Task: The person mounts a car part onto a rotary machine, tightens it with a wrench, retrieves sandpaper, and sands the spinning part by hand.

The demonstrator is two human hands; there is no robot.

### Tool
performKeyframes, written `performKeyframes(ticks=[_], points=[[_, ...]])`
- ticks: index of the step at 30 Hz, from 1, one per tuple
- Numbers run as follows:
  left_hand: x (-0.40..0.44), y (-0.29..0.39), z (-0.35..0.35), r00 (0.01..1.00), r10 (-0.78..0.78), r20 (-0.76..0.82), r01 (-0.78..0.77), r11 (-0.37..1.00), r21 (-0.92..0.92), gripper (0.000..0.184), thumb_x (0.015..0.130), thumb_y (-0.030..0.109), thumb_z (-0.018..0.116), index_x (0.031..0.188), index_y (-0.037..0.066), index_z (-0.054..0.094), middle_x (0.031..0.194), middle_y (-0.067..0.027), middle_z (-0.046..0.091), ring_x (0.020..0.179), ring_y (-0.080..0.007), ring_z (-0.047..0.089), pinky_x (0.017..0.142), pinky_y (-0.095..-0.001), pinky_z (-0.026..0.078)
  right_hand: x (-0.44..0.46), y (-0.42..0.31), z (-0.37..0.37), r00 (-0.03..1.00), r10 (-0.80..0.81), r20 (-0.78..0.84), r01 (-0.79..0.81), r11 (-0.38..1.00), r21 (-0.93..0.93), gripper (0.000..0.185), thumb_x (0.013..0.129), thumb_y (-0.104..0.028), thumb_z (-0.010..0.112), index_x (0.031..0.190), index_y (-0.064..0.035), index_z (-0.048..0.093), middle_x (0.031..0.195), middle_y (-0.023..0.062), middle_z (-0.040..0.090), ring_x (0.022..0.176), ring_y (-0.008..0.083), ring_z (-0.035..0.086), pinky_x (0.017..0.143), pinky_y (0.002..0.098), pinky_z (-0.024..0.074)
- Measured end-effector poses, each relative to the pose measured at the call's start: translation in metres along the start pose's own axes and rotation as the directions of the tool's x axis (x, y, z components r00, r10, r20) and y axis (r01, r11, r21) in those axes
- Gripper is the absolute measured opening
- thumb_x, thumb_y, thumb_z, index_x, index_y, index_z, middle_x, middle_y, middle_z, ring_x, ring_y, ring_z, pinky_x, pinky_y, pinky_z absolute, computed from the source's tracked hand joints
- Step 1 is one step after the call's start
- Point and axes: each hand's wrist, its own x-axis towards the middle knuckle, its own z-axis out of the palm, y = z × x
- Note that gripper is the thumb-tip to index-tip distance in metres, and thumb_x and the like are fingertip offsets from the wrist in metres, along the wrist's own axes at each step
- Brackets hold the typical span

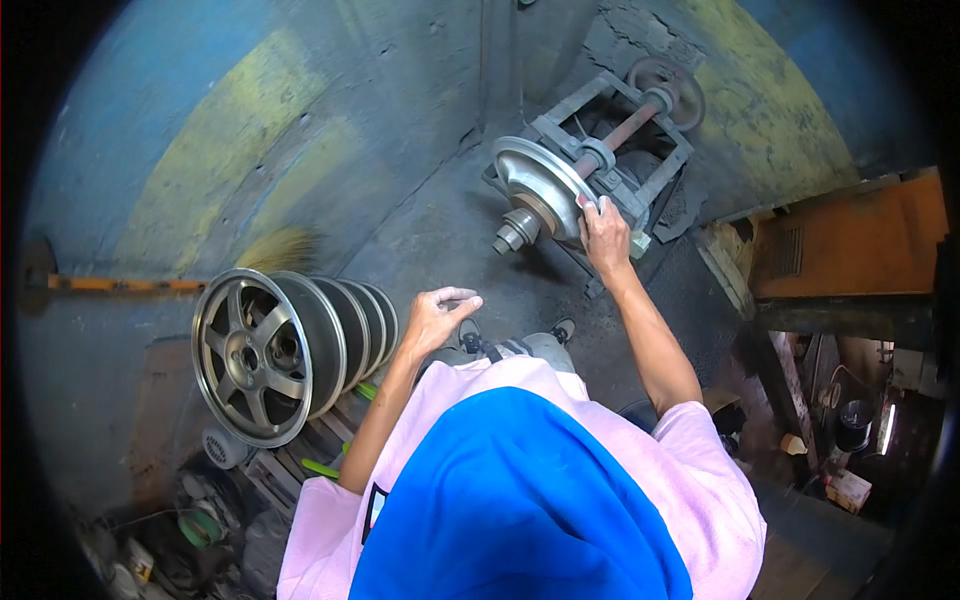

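A bright metal wheel rim (pixel 525 172) is mounted on the shaft of a belt-wheel machine (pixel 630 130), with a large nut (pixel 507 241) at its near end. My right hand (pixel 606 235) reaches to the right edge of this rim, its fingers bent and pressed together there. A small pale and reddish bit shows at the fingertips, too small to name. Held in the air before my body, my left hand (pixel 440 318) has nothing in it; its fingers stretch out with the thumb apart. To its left, several alloy wheels (pixel 256 358) stand in a row on their edges.
Behind the wheels is a straw broom (pixel 280 248). An orange metal cabinet (pixel 850 240) stands at the right, above a dark space with assorted items. Clutter lies at the lower left beside wooden slats (pixel 275 475). My shoes (pixel 563 329) are on the dusty floor.
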Motion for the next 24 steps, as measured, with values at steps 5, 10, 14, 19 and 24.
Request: performKeyframes(ticks=[5,10,14,19,24], points=[[-0.001,-0.015,0.006,1.0,0.015,-0.022,-0.016,0.999,-0.031,0.038,0.083,0.032,0.081,0.104,0.0,0.078,0.094,-0.0138,0.077,0.087,-0.0174,0.071,0.079,-0.0302,0.055,-0.003,-0.003,-0.003,0.999,0.047,0.003,-0.047,0.999,0.006,0.025,0.08,-0.004,0.071,0.105,-0.0016,0.065,0.093,0.0169,0.057,0.086,0.0353,0.065,0.07,0.0463,0.0557],[0.0,-0.009,0.003,0.999,-0.026,0.039,0.025,0.999,0.025,0.039,0.086,0.031,0.08,0.109,-0.001,0.076,0.101,-0.015,0.076,0.096,-0.0209,0.071,0.089,-0.0331,0.054,-0.003,-0.001,0.0,0.999,0.043,0.013,-0.043,0.999,-0.026,0.024,0.081,-0.004,0.069,0.105,-0.0017,0.065,0.092,0.0172,0.057,0.085,0.0358,0.065,0.07,0.0464,0.0561],[0.002,-0.013,0.001,0.999,-0.013,0.041,0.01,0.998,0.068,0.039,0.086,0.031,0.081,0.109,0.0,0.077,0.101,-0.0147,0.076,0.095,-0.021,0.071,0.087,-0.0327,0.055,0.001,-0.003,-0.002,1.0,0.02,-0.011,-0.02,1.0,-0.009,0.023,0.082,-0.003,0.068,0.105,-0.0016,0.065,0.093,0.0179,0.057,0.085,0.0361,0.065,0.07,0.0464,0.0562],[-0.007,-0.01,-0.002,1.0,-0.011,0.014,0.011,1.0,0.002,0.035,0.085,0.031,0.081,0.105,0.003,0.079,0.096,-0.0134,0.077,0.09,-0.0205,0.073,0.081,-0.0325,0.055,-0.002,0.01,0.011,1.0,-0.02,-0.013,0.02,1.0,-0.004,0.027,0.086,-0.007,0.066,0.113,-0.0035,0.063,0.097,0.0198,0.056,0.084,0.0387,0.064,0.069,0.0477,0.054],[-0.002,-0.038,-0.007,0.975,0.203,0.088,-0.209,0.975,0.079,0.029,0.091,0.027,0.077,0.106,0.002,0.078,0.1,-0.0121,0.077,0.093,-0.0191,0.073,0.08,-0.0338,0.056,-0.008,0.018,0.034,0.994,-0.039,-0.1,0.024,0.988,-0.15,0.017,0.087,-0.01,0.068,0.102,-0.0049,0.063,0.094,0.0168,0.058,0.081,0.0351,0.064,0.065,0.0439,0.0552]])
